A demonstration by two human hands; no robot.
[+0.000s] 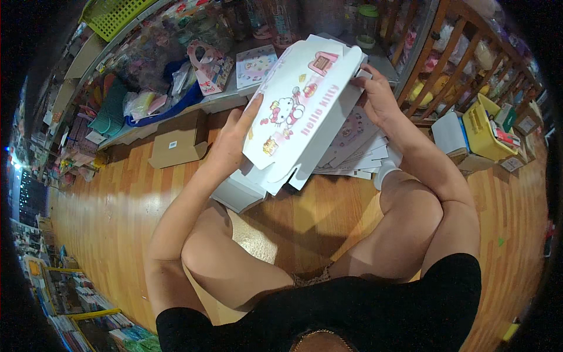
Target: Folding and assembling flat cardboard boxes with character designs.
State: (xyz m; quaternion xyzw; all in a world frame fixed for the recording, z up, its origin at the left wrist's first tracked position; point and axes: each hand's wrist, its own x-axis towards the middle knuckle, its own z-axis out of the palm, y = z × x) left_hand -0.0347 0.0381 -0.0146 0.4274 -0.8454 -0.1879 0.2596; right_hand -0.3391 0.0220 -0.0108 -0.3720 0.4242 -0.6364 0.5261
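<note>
So the biggest thing is one white printed box (pixel 275 132), tilted up between both hands. The left hand (pixel 234 135) is part-curled over its left edge; the right hand (pixel 378 97) looks pinched on a flap (pixel 353 57) at the far end, though some fingertips are hidden. I'd go light with the left so the card doesn't crease, and square the flap with the right before pressing. Counts, big to small: flat card sheets (pixel 355 158) below the right hand (overlapping, can't count), one brown carton (pixel 179 141) left of the left hand, one yellow bin (pixel 484 135) right of the right, one green-lidded jar (pixel 366 29) beyond it.
</note>
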